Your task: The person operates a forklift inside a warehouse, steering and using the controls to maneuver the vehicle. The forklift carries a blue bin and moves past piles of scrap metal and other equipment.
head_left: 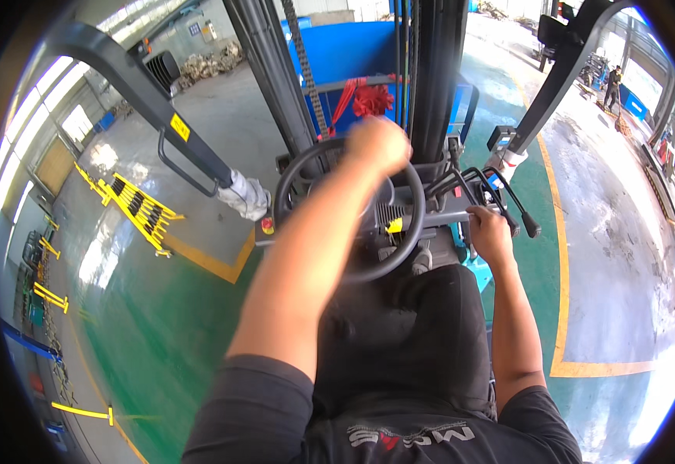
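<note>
I sit at the controls of a forklift. My left hand point(380, 147) is closed at the far side of the black steering wheel point(421, 207), its arm reaching across the wheel; the hand is slightly smeared by motion. My right hand point(490, 234) is to the right of the wheel, with fingers curled over a control by the column; its exact grip is partly hidden. Black control levers point(533, 226) with knobs rise just right of this hand. A yellow tag point(394, 225) shows within the wheel.
Ahead stand the dark mast point(434, 85) and a blue container point(353, 54) with a red ribbon bow point(372, 100). Black frame posts point(198, 151) flank me. Yellow barriers point(138, 209) stand left on the green floor. A distant person point(613, 85) is at the far right.
</note>
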### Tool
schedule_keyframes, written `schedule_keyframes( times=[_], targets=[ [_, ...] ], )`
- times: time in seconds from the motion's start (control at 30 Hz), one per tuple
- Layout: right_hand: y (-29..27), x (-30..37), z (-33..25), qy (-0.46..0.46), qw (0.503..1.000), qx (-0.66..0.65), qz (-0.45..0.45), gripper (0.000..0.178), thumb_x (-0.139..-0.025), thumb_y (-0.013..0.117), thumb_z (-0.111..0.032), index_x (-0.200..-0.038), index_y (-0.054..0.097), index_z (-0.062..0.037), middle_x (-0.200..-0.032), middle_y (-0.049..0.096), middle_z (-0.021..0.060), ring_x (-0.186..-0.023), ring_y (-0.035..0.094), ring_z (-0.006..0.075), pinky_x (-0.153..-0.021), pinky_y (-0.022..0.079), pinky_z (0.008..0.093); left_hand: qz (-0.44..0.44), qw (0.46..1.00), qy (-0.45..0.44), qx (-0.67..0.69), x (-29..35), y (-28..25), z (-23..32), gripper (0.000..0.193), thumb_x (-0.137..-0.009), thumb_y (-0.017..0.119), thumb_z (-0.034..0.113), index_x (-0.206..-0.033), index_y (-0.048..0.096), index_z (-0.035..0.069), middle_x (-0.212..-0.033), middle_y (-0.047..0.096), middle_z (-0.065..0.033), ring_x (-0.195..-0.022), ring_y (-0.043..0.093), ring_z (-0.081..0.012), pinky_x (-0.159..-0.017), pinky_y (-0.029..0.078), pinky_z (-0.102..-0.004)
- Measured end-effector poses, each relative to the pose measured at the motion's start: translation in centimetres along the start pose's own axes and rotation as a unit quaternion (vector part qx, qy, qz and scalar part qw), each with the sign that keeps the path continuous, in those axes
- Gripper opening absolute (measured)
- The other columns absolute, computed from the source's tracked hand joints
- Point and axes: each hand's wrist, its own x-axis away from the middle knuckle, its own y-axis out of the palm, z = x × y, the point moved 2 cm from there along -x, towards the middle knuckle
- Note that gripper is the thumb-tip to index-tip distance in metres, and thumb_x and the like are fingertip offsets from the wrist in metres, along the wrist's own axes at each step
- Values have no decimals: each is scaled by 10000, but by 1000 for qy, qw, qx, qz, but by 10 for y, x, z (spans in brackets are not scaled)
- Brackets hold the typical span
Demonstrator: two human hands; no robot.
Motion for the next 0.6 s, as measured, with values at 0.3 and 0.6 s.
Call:
schedule_keyframes(
  times=[0.3,0.6],
  targets=[
    [30,-28,-3,-25,992,65,101,185,-970,661,-157,-1071,792,-74,-1005,754,215,-911,732,419,-811,582,497,173,974,71,127,155,16,14,130,-709,803,207,-674,696,141,-787,643,-35,-794,649,-278,-698,539,-443],
    [21,-49,2,-4,996,73,56,198,-988,638,-137,-1131,764,-83,-1074,755,227,-1002,725,432,-873,569,508,225,967,-83,82,16,34,-118,240,-902,654,277,-892,798,86,-929,752,-128,-923,731,-335,-774,594,-492]
  ],
)
